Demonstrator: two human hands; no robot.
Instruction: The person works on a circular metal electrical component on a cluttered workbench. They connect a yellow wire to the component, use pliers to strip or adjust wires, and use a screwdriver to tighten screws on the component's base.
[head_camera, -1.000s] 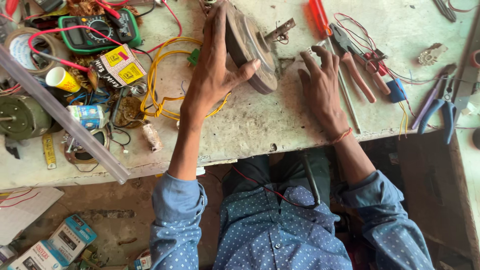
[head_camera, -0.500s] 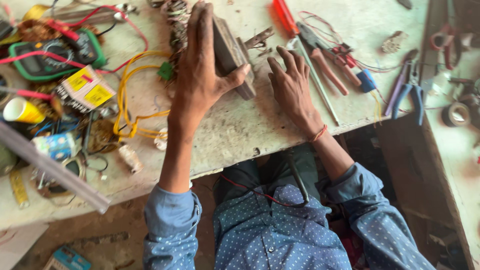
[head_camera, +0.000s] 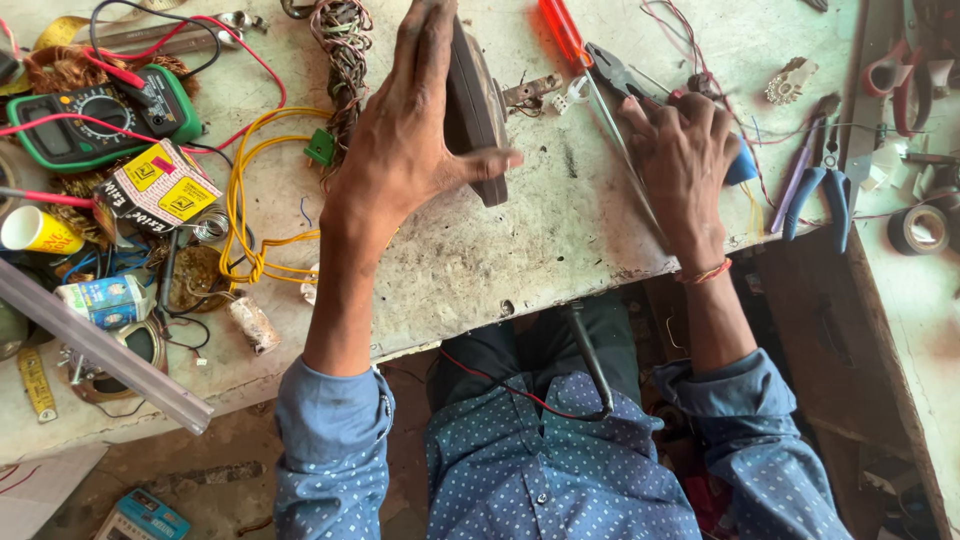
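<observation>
Left hand (head_camera: 415, 150): grasping grey motor disc (head_camera: 475, 110), mid workbench (head_camera: 520, 260). Right hand (head_camera: 680, 160): fingers curled over pliers (head_camera: 625, 75), near right edge.

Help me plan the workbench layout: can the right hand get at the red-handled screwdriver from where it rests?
Probably yes. The right hand rests beside the pliers, and the red-handled screwdriver lies just beyond on the bench, uncovered, with nothing blocking.

Left hand (head_camera: 410, 150) hides most of the dark metal disc (head_camera: 478, 110), right hand (head_camera: 680, 160) covers the pliers' handles (head_camera: 615, 70), top edge crops the red screwdriver (head_camera: 562, 30), black tape roll (head_camera: 915, 228) too blurred to read.
</observation>
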